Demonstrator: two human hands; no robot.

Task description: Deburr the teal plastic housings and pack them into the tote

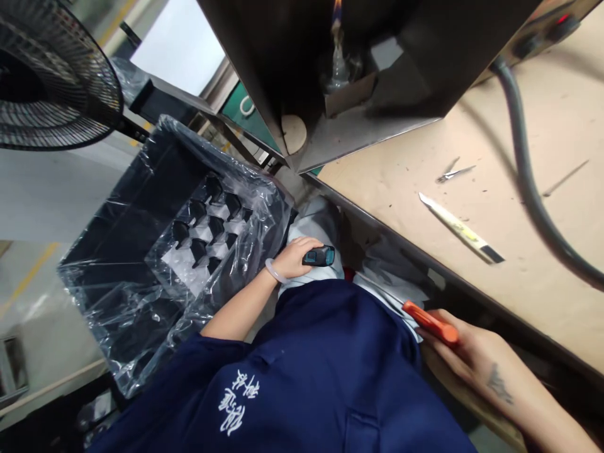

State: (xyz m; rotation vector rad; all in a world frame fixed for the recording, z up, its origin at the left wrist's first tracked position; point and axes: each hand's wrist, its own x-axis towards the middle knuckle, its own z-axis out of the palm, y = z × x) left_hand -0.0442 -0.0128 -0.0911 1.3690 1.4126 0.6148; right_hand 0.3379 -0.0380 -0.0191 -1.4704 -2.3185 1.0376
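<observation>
In the head view, my left hand (298,257) is closed around a small black and teal part (319,256) over my lap. A pale bangle circles that wrist. Lower right, my right hand (460,349) grips the orange handle of a tool (430,322), whose thin metal shaft points up and left toward my lap. The part and the tool are apart. Left of my left hand, a plastic-lined dark bin (117,220) holds several black curved parts (214,228) on white sheets.
The workbench (377,170) on the right bears a cutter knife (460,226), small metal tweezers (455,174) and a thick grey hose (521,151). A flame (336,14) burns inside a dark metal enclosure (406,94). A black fan (56,75) stands upper left.
</observation>
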